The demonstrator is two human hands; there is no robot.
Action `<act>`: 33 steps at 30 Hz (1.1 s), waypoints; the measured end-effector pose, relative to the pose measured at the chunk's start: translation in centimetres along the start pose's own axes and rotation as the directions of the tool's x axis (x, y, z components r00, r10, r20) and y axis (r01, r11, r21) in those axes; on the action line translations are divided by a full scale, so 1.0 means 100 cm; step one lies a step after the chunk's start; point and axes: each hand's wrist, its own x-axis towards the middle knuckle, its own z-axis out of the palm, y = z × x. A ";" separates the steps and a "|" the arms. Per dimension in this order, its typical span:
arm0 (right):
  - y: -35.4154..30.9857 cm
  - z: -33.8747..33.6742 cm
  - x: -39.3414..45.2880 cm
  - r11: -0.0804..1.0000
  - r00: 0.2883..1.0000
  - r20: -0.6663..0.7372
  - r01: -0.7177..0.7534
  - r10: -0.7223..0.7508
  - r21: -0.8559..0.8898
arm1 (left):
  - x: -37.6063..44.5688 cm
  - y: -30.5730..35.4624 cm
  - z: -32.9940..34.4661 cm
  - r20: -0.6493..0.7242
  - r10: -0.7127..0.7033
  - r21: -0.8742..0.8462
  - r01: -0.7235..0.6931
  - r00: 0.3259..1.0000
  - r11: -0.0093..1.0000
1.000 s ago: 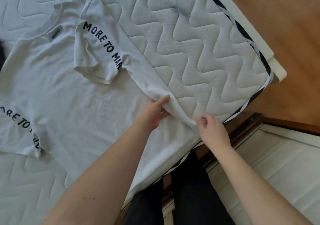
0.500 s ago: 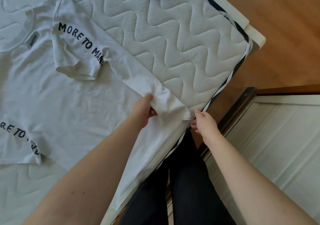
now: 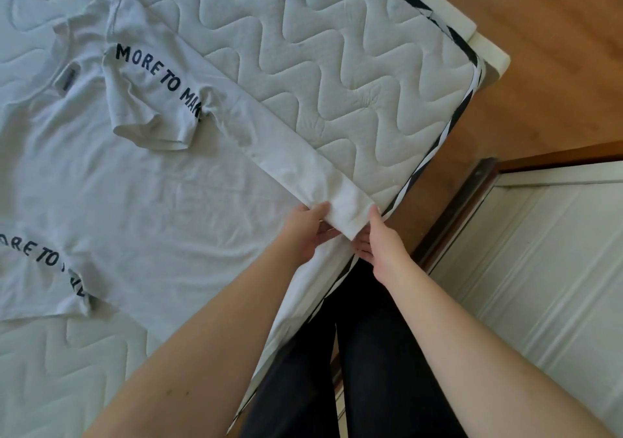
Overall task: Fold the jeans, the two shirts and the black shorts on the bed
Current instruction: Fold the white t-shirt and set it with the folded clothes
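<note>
A white T-shirt (image 3: 141, 208) with dark "MORE TO MAKE" lettering on its sleeves lies spread on the quilted mattress (image 3: 337, 77). Its right side is folded inward, with one sleeve (image 3: 148, 100) turned over the chest. The hem hangs over the bed's near edge. My left hand (image 3: 308, 230) and my right hand (image 3: 379, 238) both pinch the folded strip's hem corner (image 3: 349, 206) at the mattress edge, one on each side. The jeans, the other shirt and the black shorts are out of view.
The mattress corner with black-and-white piping (image 3: 448, 134) sits at the right, above a white bed frame (image 3: 488, 46). Wooden floor (image 3: 556, 50) lies beyond. A white panelled door (image 3: 539, 286) stands at the lower right. My legs in dark trousers (image 3: 354, 370) press against the bed.
Both hands have drawn closer together at the hem corner. The folded side strip now lies flatter and straighter along the shirt's edge.
</note>
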 end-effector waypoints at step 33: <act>0.019 0.000 0.017 0.951 0.952 -0.049 0.305 -0.302 0.059 | 0.029 0.043 -0.045 -0.349 0.296 0.079 -0.287 0.889 0.955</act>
